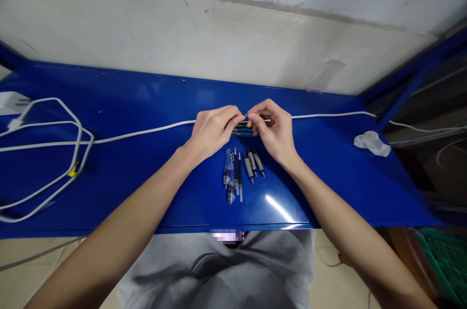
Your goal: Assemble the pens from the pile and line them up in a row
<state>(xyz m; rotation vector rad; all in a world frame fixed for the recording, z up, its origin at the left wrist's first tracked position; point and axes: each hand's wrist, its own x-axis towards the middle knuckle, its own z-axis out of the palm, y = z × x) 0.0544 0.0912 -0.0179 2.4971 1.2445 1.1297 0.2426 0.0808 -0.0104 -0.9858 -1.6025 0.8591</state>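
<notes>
My left hand point(218, 126) and my right hand point(274, 130) meet above the blue table, fingertips almost touching. Each is closed in a pinch; a tiny tip shows between them, too small to name. Several dark and teal pens point(243, 131) lie just under the fingers, partly hidden by them. Nearer to me lie clear plastic pen barrels point(227, 169) with two slim ink refills point(240, 177) beside them. To the right of the refills are three grey pen grip sections point(251, 163) with pointed metal tips.
A white cable point(146, 133) runs across the blue table point(138, 192) behind my hands and loops at the left, near a white charger point(13, 103). Crumpled white plastic point(372, 143) lies at the right. A pale wall point(182, 36) stands behind; a blue metal post point(408, 87) is at right.
</notes>
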